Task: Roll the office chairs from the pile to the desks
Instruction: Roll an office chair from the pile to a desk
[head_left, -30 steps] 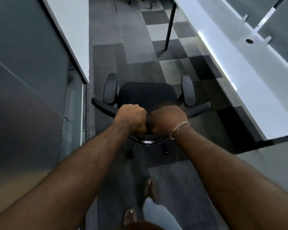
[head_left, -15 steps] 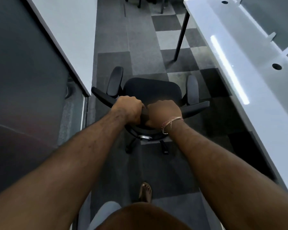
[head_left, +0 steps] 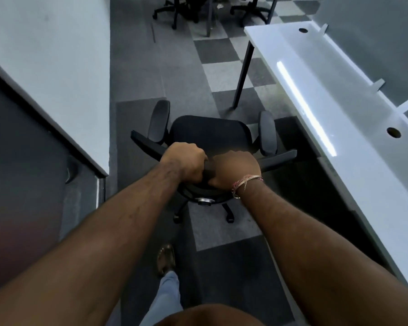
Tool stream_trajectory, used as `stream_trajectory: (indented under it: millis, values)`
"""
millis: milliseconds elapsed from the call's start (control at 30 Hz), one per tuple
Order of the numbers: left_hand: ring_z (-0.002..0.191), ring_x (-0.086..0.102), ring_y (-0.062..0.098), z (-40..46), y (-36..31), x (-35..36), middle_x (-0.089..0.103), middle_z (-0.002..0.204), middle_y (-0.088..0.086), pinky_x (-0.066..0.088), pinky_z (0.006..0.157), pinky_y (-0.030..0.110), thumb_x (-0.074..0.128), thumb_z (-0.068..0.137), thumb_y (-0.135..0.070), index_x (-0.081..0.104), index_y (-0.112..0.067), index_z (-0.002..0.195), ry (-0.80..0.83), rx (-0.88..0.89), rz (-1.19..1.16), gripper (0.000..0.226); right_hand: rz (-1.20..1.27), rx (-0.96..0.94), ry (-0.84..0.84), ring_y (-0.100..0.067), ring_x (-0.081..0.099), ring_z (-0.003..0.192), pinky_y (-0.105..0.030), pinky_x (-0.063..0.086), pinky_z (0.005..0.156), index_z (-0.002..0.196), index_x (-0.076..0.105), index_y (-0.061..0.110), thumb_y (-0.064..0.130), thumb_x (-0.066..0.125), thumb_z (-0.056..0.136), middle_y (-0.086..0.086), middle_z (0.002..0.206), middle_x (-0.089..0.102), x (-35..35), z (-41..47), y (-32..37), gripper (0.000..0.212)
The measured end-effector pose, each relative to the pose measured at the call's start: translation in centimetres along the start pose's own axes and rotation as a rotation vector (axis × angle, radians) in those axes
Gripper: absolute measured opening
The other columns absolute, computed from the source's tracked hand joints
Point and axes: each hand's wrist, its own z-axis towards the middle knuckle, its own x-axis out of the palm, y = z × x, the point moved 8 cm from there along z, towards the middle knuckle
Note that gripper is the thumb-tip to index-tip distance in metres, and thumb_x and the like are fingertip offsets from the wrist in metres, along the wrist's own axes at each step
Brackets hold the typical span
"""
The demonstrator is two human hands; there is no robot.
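Both hands, left hand and right hand, curl their grip round the top of the black office chair in a carpet aisle. White desk edge runs at 3 o'clock, partition at 9. More chairs at 12, cut off.

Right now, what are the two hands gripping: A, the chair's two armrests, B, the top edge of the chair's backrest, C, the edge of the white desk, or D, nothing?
B: the left hand and right hand curl side by side over the top edge of the office chair backrest, armrests untouched.
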Motion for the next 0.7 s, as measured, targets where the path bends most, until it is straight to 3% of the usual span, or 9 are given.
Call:
stream_trajectory:
  millis: [367,533,700]
  values:
    - [0.060,0.057,0.013,15.0,7.6,-4.1,0.060,0.069,-0.009,0.044,0.058,0.032,0.056,0.090,-0.044,0.066,-0.030,0.081,-0.028,0.185,0.047,0.020,-0.040,0.131,0.023,-0.018,0.056,0.052,-0.027,0.044,0.053,0.071,0.056,0.028,0.072,0.053,0.071,0.008,0.057,0.055,-0.5,15.5,-5.5,0.044]
    - [0.061,0.058,0.013,22.5,10.8,-6.2,0.060,0.069,-0.009,0.048,0.059,0.032,0.058,0.088,-0.045,0.065,-0.031,0.082,-0.032,0.231,0.055,0.017,-0.057,0.152,-0.020,-0.020,0.060,0.055,-0.026,0.037,0.052,0.074,0.062,0.026,0.071,0.055,0.069,0.005,0.063,0.062,-0.7,22.8,-8.6,0.045]
    - [0.060,0.057,0.013,30.8,14.5,-8.7,0.060,0.068,-0.009,0.047,0.058,0.033,0.059,0.085,-0.042,0.065,-0.032,0.082,-0.054,0.233,0.078,0.012,-0.049,0.184,-0.030,-0.021,0.059,0.055,-0.027,0.039,0.053,0.071,0.061,0.026,0.068,0.056,0.069,0.005,0.061,0.060,-1.2,30.9,-12.4,0.043]
